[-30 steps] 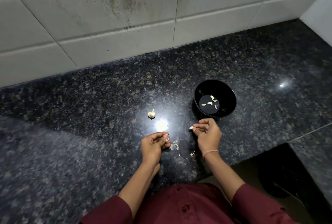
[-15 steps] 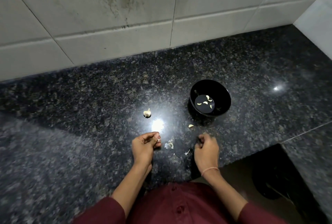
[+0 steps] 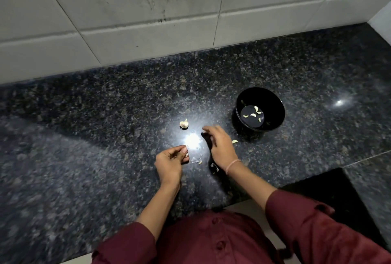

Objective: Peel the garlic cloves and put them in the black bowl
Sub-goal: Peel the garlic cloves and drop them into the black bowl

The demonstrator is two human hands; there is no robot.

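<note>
Five peeled cloves [image 3: 253, 114], as near as can be counted, lie on the floor of the black bowl [image 3: 277, 103]. The bowl stands upright on the counter [image 3: 84, 136], at 2 o'clock from the right hand [image 3: 220, 145] and apart from it.

One loose clove [image 3: 235, 141] lies on the counter just beside the right hand, at its 3 o'clock, between hand and bowl and touching neither.

A partial bulb [image 3: 184, 123] sits on the counter at 11 o'clock from the right hand, near its fingertips but not in contact.

Right hand: palm down over the counter, fingers loosely spread and extended toward 11 o'clock. Nothing is seen in its grasp. A pink band [image 3: 232, 165] circles the wrist.

Left hand [image 3: 171, 161]: at 8 o'clock from the right hand and apart from it. Its fingers are curled and pinch a pale piece [image 3: 186, 154] at the tips. Whether this is clove or skin cannot be told.

Skin scraps [image 3: 196, 160] lie on the counter between the two hands, with more at 6 o'clock beside the right wrist.

The counter is dark speckled stone with a bright glare spot at 12 o'clock from the left hand. White tiles [image 3: 127, 41], stained near the top, back the counter at 12 o'clock. Both sleeves [image 3: 306, 221] are maroon.
</note>
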